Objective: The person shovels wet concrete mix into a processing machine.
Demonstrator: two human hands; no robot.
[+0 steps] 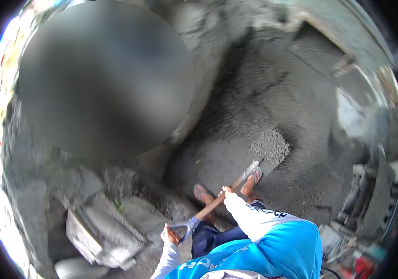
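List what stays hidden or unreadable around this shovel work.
All in the head view:
- Flat grey shovel blade: mostly covered by a heap of coarse grey mix.
- Upper left: whatever lies behind the large blurred oval.
- Black lettering on the white sleeve: too small to read.
- Bright blue shirt: cut off by the bottom edge.

Looks to us like a rough outdoor work yard, maybe a small building site. We've got gritty gray ground (213,160) underfoot, a shovel (210,208) loaded with gravelly mix (271,145), broken-looking gray slabs (108,228) at lower left, what seems to be a tire (80,269) beside them, jumbled clutter (343,246) lower right, and bright daylight along the left edge.
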